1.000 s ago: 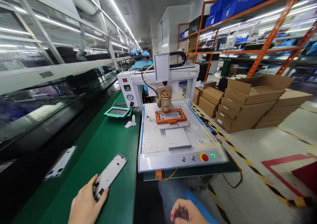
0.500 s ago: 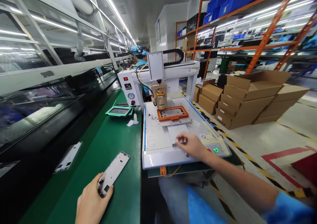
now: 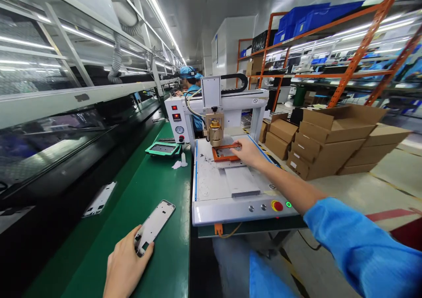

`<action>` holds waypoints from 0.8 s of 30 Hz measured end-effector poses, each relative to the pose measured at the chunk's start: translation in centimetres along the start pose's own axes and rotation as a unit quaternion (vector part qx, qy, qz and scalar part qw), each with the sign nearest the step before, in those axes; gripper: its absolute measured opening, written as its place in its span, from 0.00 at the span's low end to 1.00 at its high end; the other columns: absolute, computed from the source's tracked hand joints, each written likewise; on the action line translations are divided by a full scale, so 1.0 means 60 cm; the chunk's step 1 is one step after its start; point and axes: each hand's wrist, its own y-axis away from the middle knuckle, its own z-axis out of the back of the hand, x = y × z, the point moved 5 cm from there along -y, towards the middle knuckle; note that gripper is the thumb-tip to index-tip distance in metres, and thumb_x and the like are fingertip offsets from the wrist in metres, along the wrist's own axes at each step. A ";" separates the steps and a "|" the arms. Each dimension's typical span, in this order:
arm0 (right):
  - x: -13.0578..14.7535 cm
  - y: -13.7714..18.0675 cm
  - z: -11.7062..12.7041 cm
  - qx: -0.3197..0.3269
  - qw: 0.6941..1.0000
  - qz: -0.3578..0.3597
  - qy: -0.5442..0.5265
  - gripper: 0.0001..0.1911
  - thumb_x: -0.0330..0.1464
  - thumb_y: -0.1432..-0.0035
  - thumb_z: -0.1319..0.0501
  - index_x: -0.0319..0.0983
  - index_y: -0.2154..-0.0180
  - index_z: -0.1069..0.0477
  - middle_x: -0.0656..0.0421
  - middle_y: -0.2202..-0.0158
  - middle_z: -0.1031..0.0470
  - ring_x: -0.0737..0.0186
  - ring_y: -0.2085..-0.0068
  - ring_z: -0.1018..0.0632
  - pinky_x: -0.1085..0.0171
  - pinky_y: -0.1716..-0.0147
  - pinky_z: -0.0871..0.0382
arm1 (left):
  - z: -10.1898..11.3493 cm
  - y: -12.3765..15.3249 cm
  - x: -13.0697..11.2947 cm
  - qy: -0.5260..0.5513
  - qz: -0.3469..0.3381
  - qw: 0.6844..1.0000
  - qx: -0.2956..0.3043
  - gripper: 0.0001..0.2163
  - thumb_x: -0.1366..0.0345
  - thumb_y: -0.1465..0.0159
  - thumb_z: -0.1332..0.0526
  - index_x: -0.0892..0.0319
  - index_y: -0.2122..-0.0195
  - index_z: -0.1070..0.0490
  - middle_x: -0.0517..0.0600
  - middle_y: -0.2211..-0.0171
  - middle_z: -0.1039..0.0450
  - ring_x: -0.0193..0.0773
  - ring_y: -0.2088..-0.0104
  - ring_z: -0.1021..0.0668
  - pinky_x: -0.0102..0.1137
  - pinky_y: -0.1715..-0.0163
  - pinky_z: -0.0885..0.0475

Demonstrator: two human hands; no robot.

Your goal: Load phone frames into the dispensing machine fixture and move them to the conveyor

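Observation:
My left hand (image 3: 127, 260) holds the near end of a pale phone mid-frame (image 3: 154, 227), thumb and fingers on opposite edges, just over the green bench. Out over the white dispensing machine, my right hand (image 3: 249, 151) has its bent fingers on the right end of an orange fixture (image 3: 227, 159). Part of that fixture is hidden behind the hand, and a phone part seems to lie in it. The machine's brass-coloured nozzle head (image 3: 216, 133) stands directly above the fixture's left portion.
Another phone frame (image 3: 100, 199) lies on the bench's left side. A green fixture (image 3: 162, 148) and a small white bottle (image 3: 183, 159) sit farther back. A red stop button (image 3: 277, 206) is on the machine's front. Cardboard boxes (image 3: 329, 135) stand at right; a co-worker (image 3: 191, 80) is behind.
My right hand has moved forward from the machine's front edge to the orange fixture. The panel buttons are now uncovered. My left hand keeps the phone mid-frame in nearly the same place.

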 end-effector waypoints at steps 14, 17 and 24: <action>-0.029 0.074 -0.017 0.124 0.975 0.133 0.125 0.09 0.35 0.42 0.31 0.37 0.64 0.27 0.52 0.65 0.23 0.53 0.61 0.28 0.59 0.61 0.41 | -0.002 0.000 -0.004 0.005 -0.011 1.000 -0.014 0.35 0.39 0.34 0.59 0.56 0.34 0.42 0.55 0.38 0.32 0.53 0.37 0.35 0.51 0.42 0.37; -0.013 0.113 -0.016 0.149 0.962 0.180 0.138 0.07 0.33 0.39 0.36 0.39 0.69 0.28 0.53 0.68 0.25 0.53 0.62 0.29 0.58 0.60 0.42 | -0.004 -0.002 -0.002 0.004 -0.003 1.000 -0.011 0.36 0.38 0.35 0.60 0.56 0.34 0.41 0.56 0.38 0.32 0.54 0.37 0.35 0.51 0.42 0.37; -0.001 0.062 0.018 0.125 0.963 0.150 0.188 0.13 0.25 0.36 0.48 0.37 0.69 0.27 0.51 0.70 0.26 0.53 0.65 0.29 0.57 0.63 0.46 | -0.004 -0.002 0.000 -0.013 -0.013 0.999 -0.031 0.36 0.38 0.34 0.60 0.57 0.35 0.39 0.57 0.41 0.29 0.57 0.39 0.33 0.52 0.44 0.35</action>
